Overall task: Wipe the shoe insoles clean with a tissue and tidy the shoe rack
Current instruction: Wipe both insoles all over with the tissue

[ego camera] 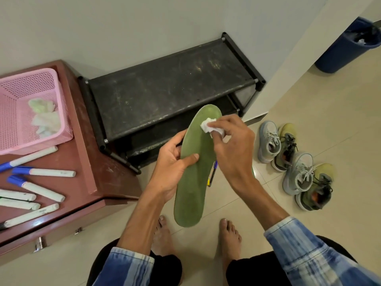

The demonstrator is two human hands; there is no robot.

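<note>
A long green insole (pixel 190 188) is held upright in front of me, toe end up. My left hand (pixel 172 168) grips its left edge at the middle, thumb across the face. My right hand (pixel 233 147) pinches a crumpled white tissue (pixel 208 125) and presses it on the insole near the toe. Behind the insole stands the black shoe rack (pixel 165 91) against the wall, its top shelf dusty and bare. Two grey sneakers (pixel 269 141) and two green sneakers (pixel 287 147) lie on the floor tiles to the right.
A reddish-brown cabinet (pixel 86 153) on the left carries a pink mesh basket (pixel 51 112) with used tissues and several white markers (pixel 51 173). A blue bin (pixel 346 48) stands at the far right. A pen (pixel 212 174) lies on the floor behind the insole. My bare feet (pixel 229 238) are below.
</note>
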